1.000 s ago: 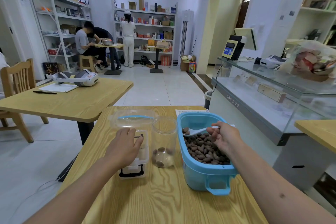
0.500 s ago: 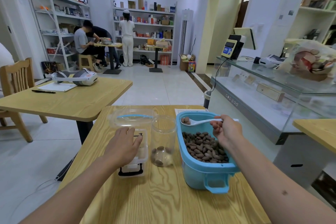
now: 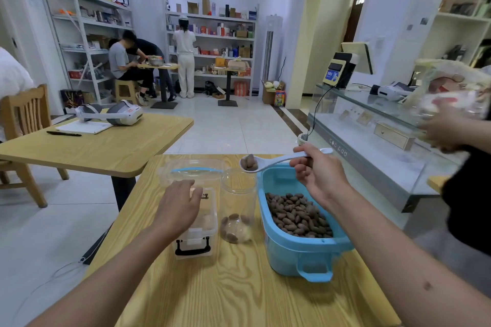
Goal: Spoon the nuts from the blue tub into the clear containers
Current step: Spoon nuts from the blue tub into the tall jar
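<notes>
- Right hand pinches the spoon by its handle, fingers curled round it; bowl end carries a few nuts, held level above the jar mouth, just at its far rim.
- Left hand lies on the box, fingers loosely bent over its top. Resting rather than gripping, it seems; the underside is hidden.
- Jar stands upright between box and tub, close to both; only a few nuts at its bottom, so the task looks early.
- Tub still well loaded with nuts, sitting on the tabletop near its right edge.
- Second clear container with a blue strip sits behind the box.
- Risk: spoon bowl looks heaped and the jar mouth is narrow. Tip too fast or off-centre and nuts hit the rim, bounce onto the tabletop or floor.
- Risk: jar is tall, light, and no hand steadies it; a knock from the spoon could topple it.
- Risk: another person's arm reaches in at far right, near the spoon arm. A bump could spill the load.
</notes>
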